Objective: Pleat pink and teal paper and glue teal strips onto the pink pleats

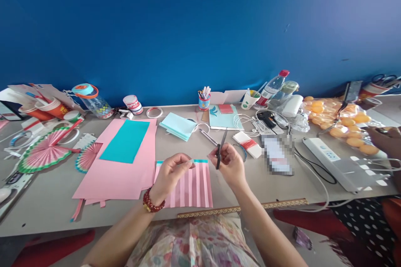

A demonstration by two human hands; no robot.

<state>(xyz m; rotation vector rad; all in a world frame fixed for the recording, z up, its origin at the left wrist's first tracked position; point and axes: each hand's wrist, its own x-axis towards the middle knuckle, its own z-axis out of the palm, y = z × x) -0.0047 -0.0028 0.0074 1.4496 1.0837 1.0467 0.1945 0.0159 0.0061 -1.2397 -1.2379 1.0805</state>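
The folded pink paper (pixel 204 187) with a teal edge lies flat at the near middle of the table (pixel 225 200), pleats running near to far. Above its left part is the left hand (pixel 173 172), thumb and forefinger pinched together; I cannot tell whether anything thin is between them. Just right of the paper, the right hand (pixel 231 166) has its fingers closed around the black handles of the scissors (pixel 223 139), blades pointing far. To the left lie large pink sheets (pixel 115 181) with a teal sheet (pixel 125 142) on top, and further left a pink and green paper fan (pixel 44 150). Beyond the hands are a pale blue pack (pixel 177 125) and a cup of pens (pixel 204 102). On the right sit a phone (pixel 277 154) and a power strip (pixel 328 162).
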